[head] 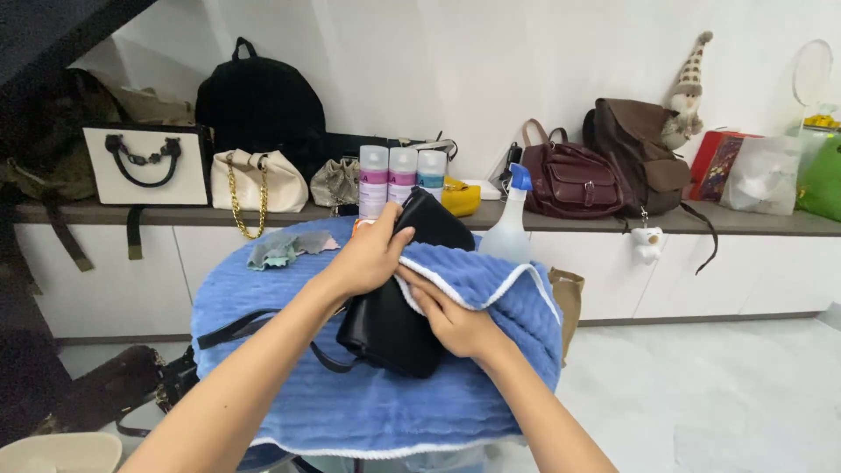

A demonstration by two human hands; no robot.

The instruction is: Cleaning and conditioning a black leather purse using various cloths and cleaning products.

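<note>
Blue towel (377, 403) covers the round desk (263, 460). Black handbag (390, 328) lies at its centre, under both hands. Left hand (372, 254) is closed on the bag's upper edge. Right hand (455, 324) presses a towel fold against the bag's side, fingers curled. Behind stand a clear spray bottle (508, 223), blue-topped, and three white aerosol cans (401, 180) banded pink, purple and teal.
</note>
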